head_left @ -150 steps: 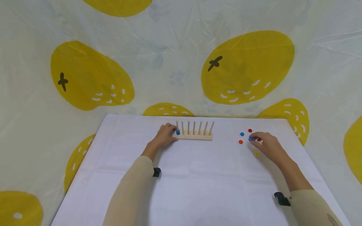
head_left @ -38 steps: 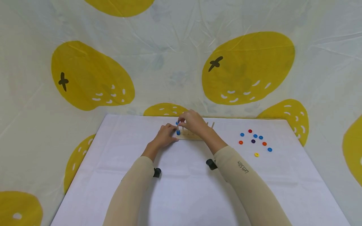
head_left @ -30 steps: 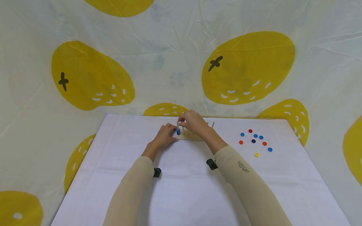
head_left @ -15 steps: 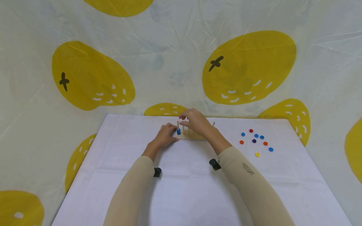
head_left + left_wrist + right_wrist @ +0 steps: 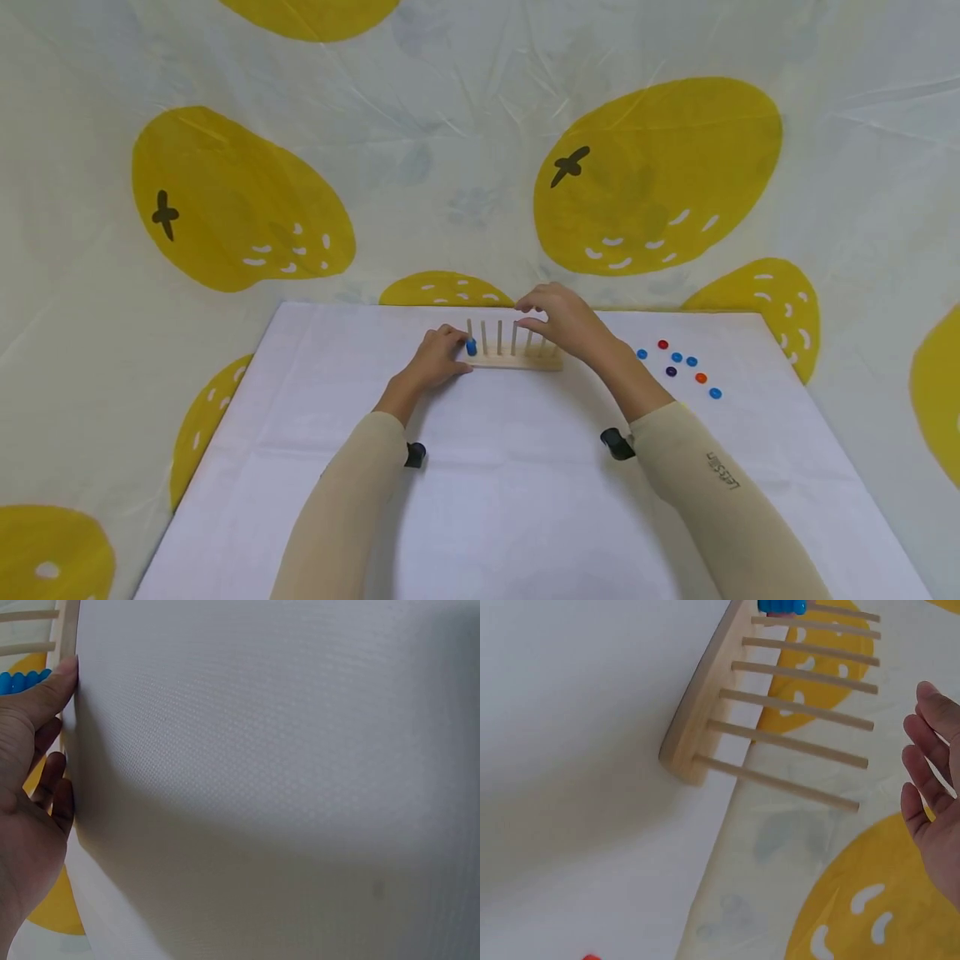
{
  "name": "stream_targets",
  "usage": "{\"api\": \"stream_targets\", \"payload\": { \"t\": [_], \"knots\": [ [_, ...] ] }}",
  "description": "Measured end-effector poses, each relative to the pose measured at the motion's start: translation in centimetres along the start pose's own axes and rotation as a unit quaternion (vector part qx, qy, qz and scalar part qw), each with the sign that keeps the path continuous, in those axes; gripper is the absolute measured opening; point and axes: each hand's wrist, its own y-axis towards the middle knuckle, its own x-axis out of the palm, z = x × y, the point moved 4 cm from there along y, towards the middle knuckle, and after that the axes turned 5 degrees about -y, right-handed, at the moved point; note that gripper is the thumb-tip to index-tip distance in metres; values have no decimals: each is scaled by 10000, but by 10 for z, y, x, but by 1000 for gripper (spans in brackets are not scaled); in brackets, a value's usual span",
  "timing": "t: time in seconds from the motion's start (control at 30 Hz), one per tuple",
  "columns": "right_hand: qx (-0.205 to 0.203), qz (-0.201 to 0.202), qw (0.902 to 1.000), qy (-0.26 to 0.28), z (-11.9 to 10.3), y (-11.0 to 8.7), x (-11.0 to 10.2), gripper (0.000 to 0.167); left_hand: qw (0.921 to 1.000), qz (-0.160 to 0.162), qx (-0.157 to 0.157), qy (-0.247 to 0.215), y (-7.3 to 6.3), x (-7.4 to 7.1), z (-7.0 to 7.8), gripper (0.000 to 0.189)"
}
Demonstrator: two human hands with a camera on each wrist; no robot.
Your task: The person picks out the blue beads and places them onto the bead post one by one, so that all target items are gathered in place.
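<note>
A wooden rack with a row of upright pegs (image 5: 513,362) stands near the table's back edge. My left hand (image 5: 432,360) holds its left end, thumb at the front of the base (image 5: 69,634) in the left wrist view. Blue beads (image 5: 471,347) are stacked low on the leftmost peg, beside my left fingertips; they show as a blue row (image 5: 782,606) in the right wrist view. My right hand (image 5: 566,321) hovers over the right half of the rack, fingers loosely bent and thumb apart, with nothing between them.
Loose ring beads lie right of the rack: several blue ones (image 5: 715,393), a red one (image 5: 663,344), a dark purple one (image 5: 671,372) and an orange one (image 5: 701,377). My right forearm (image 5: 637,383) crosses in front of part of that area. A patterned cloth hangs behind the white table (image 5: 510,517).
My right hand picked a blue bead from the right, brought it to the top of the leftmost peg and let go. It has since drawn back to the right. My left hand stays put.
</note>
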Motion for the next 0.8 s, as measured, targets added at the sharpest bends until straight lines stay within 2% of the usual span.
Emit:
{"api": "stream_targets", "payload": {
  "t": [0.3, 0.5, 0.6, 0.8],
  "knots": [
    [16, 585, 9982, -102, 22, -37, -23, 28, 9999, -80, -76, -106, -1, -1, -2, 62],
    [-105, 1307, 9913, -149, 48, -76, -31, 29, 9999, -45, -80, -85, -2, 0, -1, 62],
    [119, 1431, 9894, -192, 61, -98, -33, 30, 9998, -67, -104, -125, -2, 0, -1, 62],
    [896, 1210, 9880, -343, 90, -141, -32, 33, 9999, -27, -98, -93, -2, 0, -1, 61]
  ]
}}
